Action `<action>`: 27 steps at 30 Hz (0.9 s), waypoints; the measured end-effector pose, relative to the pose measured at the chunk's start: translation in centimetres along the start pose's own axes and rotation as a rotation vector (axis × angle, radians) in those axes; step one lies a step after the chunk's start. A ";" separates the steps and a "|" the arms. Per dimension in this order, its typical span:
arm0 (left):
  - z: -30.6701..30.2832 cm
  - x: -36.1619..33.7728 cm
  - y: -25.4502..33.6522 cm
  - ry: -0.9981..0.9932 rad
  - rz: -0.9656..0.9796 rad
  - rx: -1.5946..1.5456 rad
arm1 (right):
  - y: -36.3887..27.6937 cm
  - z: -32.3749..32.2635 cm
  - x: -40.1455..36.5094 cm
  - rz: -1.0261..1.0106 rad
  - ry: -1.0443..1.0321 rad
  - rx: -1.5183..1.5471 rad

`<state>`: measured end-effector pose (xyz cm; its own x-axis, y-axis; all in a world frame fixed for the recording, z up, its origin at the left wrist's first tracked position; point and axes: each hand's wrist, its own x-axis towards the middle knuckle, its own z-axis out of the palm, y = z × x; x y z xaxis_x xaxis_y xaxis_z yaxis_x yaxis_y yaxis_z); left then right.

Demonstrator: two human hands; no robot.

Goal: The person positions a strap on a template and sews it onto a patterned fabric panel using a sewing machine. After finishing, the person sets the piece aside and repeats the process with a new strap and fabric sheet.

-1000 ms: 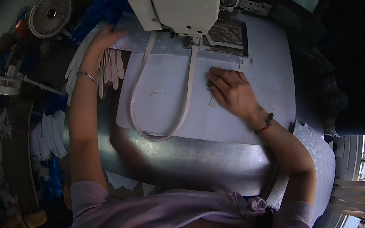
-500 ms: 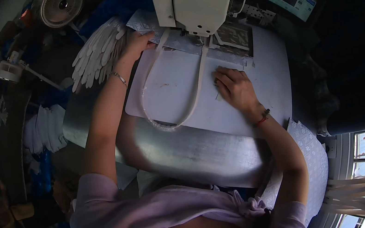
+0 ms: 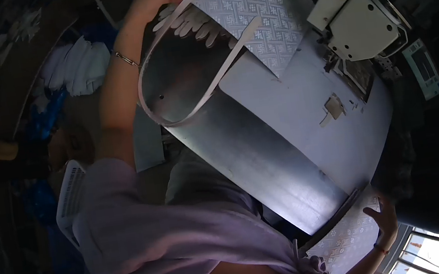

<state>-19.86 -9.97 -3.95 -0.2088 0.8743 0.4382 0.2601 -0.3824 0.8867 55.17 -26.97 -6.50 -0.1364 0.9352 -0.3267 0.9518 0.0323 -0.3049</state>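
My left hand [image 3: 154, 0] is up at the top of the view, closed on the edge of a pale patterned bag panel [image 3: 264, 13]. A long off-white strap [image 3: 145, 94] hangs from that panel in a U-shaped loop, its two flat ends lying against the panel. At the lower right my right hand [image 3: 384, 219] has thumb and fingers apart. It is over more patterned panels [image 3: 339, 249] that lie beside the table, at their outer edge.
The sewing machine head [image 3: 363, 24] stands at the upper right, with a small screen [image 3: 424, 69] beside it. Small scraps [image 3: 333, 107] lie on the white work surface [image 3: 296, 126]. A rounded metal table edge [image 3: 256, 160] runs in front. White bundled pieces [image 3: 75, 67] are at the left.
The patterned panel with its strap has come out from under the machine head to the left, held by my left hand. My right hand has left the work surface for the panels at lower right. The view has turned.
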 end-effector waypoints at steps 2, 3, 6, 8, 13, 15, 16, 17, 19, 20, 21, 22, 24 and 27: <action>-12.2 -5.9 -3.2 0.169 -0.012 -0.053 | 3.1 2.0 -1.1 0.097 -0.035 0.171; -18.6 -9.0 -4.7 0.273 0.039 -0.150 | 3.3 2.7 -1.4 0.176 -0.001 0.270; -21.3 -19.8 -3.5 0.683 0.013 -0.535 | 3.2 2.5 -1.2 0.183 0.001 0.245; -24.7 -28.2 -7.8 0.771 -0.053 -0.725 | 4.5 2.4 -0.5 0.199 -0.002 0.219; -21.0 -45.2 -18.2 0.927 -0.042 -0.842 | 4.6 2.0 -0.3 0.033 0.034 0.077; -20.1 -49.2 -24.1 0.902 -0.056 -0.885 | 3.5 2.4 -0.8 0.080 0.078 0.121; -17.9 -49.2 -25.8 0.986 -0.413 0.067 | 2.3 2.2 -1.0 0.099 0.075 0.066; -17.0 -50.7 -26.8 0.579 -0.640 0.728 | 1.7 2.4 -1.2 0.038 0.103 0.068; -12.8 -50.7 -28.0 0.250 -0.800 0.875 | -1.7 2.4 -2.0 0.070 0.150 0.020; -13.6 -52.7 -30.1 0.078 -0.698 0.974 | -2.3 2.6 -2.6 0.123 0.169 0.025; -13.6 -52.5 -31.9 -0.066 -0.586 1.081 | -3.0 2.8 -2.9 0.154 0.182 0.035; -7.1 -50.3 -30.3 -0.095 -0.545 1.061 | -3.3 2.9 -3.3 0.196 0.213 0.041; 2.4 -44.8 -20.9 0.117 -0.413 0.969 | -3.6 2.8 -3.8 0.156 0.139 0.067; 6.0 -36.8 -10.1 0.472 -0.252 0.842 | -3.0 2.5 -3.2 0.094 0.116 0.000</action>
<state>-9.13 -36.51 -29.97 -0.6560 0.6221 0.4274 0.7019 0.2945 0.6485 52.11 -30.98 -6.80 -0.0141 0.9685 -0.2484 0.9588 -0.0574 -0.2782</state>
